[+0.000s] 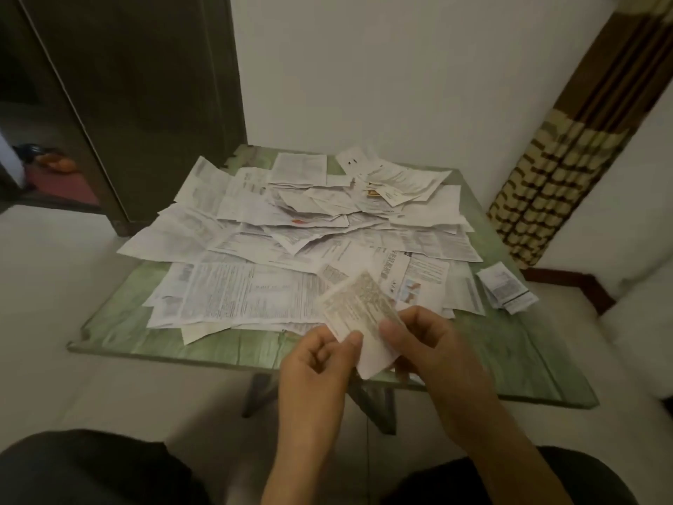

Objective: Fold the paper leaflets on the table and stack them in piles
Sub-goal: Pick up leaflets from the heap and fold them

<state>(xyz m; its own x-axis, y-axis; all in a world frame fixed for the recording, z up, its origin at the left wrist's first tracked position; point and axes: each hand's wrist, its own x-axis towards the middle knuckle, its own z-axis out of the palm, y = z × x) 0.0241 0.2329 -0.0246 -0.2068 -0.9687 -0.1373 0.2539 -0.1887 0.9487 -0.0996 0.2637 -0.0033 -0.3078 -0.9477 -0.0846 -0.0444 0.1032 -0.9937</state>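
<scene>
A folded white leaflet (pixel 358 315) with small print is held up over the near edge of the green table (pixel 138 322). My left hand (pixel 320 362) pinches its lower left edge with thumb against curled fingers. My right hand (pixel 422 340) grips its right side, thumb on top. A wide heap of unfolded leaflets (pixel 291 231) covers most of the table beyond my hands. A small pile of folded leaflets (pixel 506 287) lies at the table's right edge.
The table is low, with dark folding legs (pixel 375 406) under it. A dark door (pixel 138 85) stands at the back left, a patterned curtain (pixel 553 184) at the right, a white wall behind. My knees in dark trousers (pixel 91 468) are at the bottom.
</scene>
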